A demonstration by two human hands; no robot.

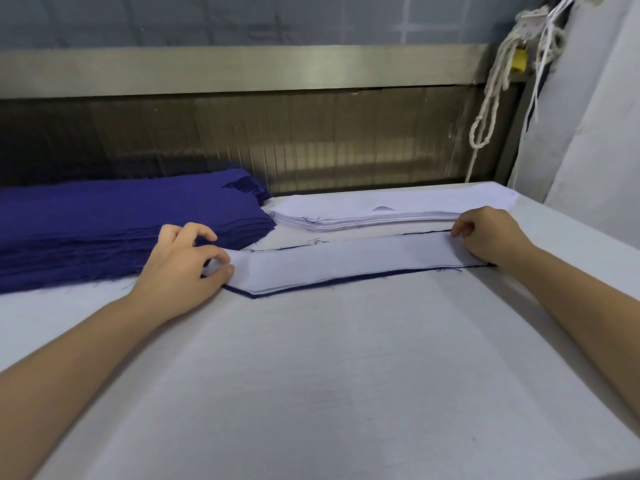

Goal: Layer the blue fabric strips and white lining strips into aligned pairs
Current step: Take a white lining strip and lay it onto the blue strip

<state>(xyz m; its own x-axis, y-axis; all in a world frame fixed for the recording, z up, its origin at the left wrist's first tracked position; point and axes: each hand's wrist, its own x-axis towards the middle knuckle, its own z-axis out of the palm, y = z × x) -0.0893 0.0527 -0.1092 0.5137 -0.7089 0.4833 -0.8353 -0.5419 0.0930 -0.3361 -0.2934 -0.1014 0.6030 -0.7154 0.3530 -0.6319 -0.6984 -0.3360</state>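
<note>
**Two hands square a white lining strip on a blue one**

A person's bare arms reach across a cloth-covered table (311, 393). Just above centre, toward 12 o'clock, a white lining strip (346, 265) lies flat on a blue fabric strip (311, 285), whose dark edge shows only along the near side and the pointed left end.

The left hand (183, 265), at 9 o'clock of the pair, pinches the lining's left end between thumb and forefinger, other fingers loosely lifted. The right hand (488, 233), at 3 o'clock, has its fingers curled at the far right corner, seemingly pinching it.

A thick blue stack (104, 216) sits at 10 o'clock, a thinner white stack (381, 211) at 1 o'clock.

Both fabrics look light, limp and fraying, likely to slide and wrinkle; holding both ends at once under gentle tension seems wisest.
</note>
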